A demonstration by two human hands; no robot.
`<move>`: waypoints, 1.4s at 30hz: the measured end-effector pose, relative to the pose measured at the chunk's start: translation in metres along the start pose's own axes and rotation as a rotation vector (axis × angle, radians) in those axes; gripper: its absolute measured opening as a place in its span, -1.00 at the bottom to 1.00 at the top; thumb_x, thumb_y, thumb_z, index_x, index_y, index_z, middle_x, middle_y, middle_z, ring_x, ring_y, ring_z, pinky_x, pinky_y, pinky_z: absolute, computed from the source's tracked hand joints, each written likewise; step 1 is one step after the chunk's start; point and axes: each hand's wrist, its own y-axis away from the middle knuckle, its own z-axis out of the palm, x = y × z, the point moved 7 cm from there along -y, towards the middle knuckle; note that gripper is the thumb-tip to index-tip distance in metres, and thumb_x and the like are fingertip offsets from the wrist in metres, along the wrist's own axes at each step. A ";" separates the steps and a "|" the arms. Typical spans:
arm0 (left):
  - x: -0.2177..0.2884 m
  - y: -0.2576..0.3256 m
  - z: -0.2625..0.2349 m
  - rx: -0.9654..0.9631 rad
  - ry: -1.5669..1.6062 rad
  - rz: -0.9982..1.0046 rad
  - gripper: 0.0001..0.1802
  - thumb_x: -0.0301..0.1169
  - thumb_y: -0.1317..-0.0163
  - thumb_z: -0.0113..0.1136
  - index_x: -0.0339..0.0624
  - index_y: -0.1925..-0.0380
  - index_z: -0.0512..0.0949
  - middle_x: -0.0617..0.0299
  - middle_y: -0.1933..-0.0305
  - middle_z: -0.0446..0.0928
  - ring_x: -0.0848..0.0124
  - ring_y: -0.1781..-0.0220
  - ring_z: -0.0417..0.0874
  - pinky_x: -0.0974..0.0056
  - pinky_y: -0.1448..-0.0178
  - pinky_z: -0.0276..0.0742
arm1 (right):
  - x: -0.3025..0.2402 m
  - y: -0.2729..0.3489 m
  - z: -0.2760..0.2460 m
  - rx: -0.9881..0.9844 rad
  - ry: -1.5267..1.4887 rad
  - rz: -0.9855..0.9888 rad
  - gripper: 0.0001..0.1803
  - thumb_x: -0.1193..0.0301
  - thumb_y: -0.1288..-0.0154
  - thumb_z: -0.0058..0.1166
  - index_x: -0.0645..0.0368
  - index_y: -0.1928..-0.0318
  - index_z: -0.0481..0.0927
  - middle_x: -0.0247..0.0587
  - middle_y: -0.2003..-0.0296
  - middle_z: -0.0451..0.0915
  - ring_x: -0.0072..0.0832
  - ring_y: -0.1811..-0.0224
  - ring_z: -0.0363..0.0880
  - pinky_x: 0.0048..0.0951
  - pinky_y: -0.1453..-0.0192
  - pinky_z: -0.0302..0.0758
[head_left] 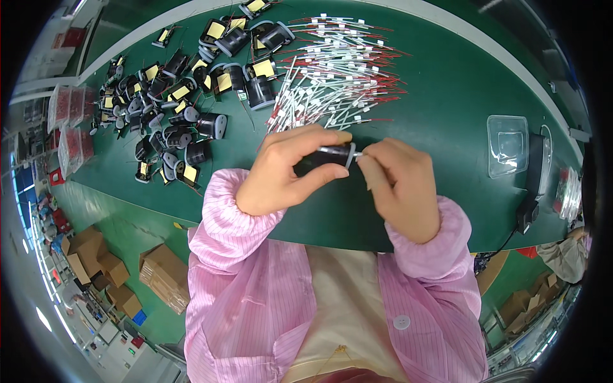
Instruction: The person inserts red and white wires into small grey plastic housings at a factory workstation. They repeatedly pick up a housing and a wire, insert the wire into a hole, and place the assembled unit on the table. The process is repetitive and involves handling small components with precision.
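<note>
My left hand (278, 169) is wrapped round a small black cylindrical part (331, 155) with a grey round end cap, held on its side above the table's near part. At the capped end, the closed fingertips of my right hand (403, 185) pinch something small; a short pale tip shows between cap and fingers, but its kind is hidden. Just beyond my hands lies a heap of white and red wire leads (338, 73) with small white connectors. To the left are many similar black cylindrical parts (260, 93), several with yellow pads and loose thin wires.
The green tabletop (440, 96) carries a clear plastic tray (507, 147) at the right, beside a dark device (538, 163) with a cable. Clear bags of red pieces (69, 105) stand at the left edge. Cardboard boxes (165, 277) sit on the floor.
</note>
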 end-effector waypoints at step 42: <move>-0.016 0.016 -0.054 0.489 0.097 -0.087 -0.60 -0.71 -0.18 0.18 -0.39 -0.04 0.38 -0.02 -0.03 0.56 0.39 -0.02 0.60 0.38 -0.03 0.53 | 0.015 0.000 0.010 0.179 -0.474 0.094 -0.87 0.65 -0.19 0.18 0.33 0.21 0.61 -0.24 0.38 0.57 -0.58 0.48 0.44 -0.51 0.39 0.38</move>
